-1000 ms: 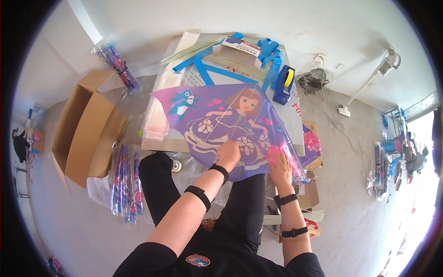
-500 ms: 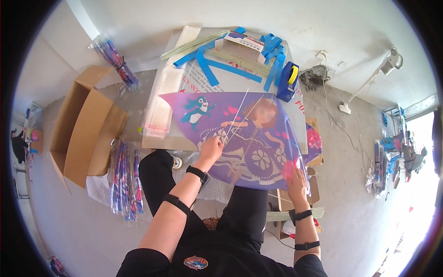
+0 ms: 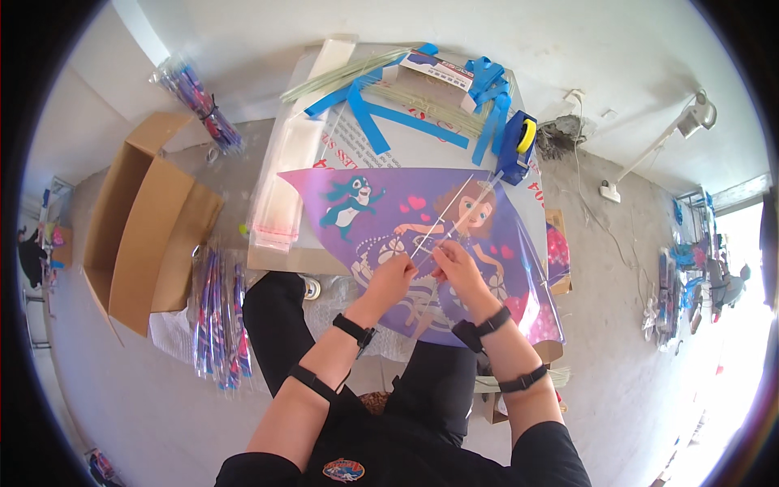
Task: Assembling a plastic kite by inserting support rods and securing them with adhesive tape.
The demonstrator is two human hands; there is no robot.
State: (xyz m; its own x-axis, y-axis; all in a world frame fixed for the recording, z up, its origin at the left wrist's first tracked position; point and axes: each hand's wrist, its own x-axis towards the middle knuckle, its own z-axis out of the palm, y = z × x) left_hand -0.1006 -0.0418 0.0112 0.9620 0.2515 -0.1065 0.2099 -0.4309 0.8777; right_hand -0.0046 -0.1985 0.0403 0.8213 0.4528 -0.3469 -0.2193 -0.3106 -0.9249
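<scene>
A purple kite sail (image 3: 381,223), printed with a cartoon princess, a blue animal and pink hearts, lies across the front of the table and over my lap. My left hand (image 3: 391,278) is closed in a pinch on a thin white rod (image 3: 448,208), which slants up and away over the sail. Close beside it, my right hand (image 3: 461,270) pinches near the middle of the sail; what lies between its fingertips is too small to make out. A pale spine strip (image 3: 479,201) runs lengthwise along the sail, right of the rod.
On the table are clear plastic sleeves (image 3: 284,187), pale thin rods (image 3: 345,77), blue ribbons (image 3: 418,128), a small box (image 3: 438,77) and a blue tape dispenser (image 3: 513,150). An open carton (image 3: 150,231) and bagged kites (image 3: 219,316) are at the left.
My right hand has left the sail's right edge and come in to the middle, beside my left. The left hand has shifted slightly right and nearer with the rod.
</scene>
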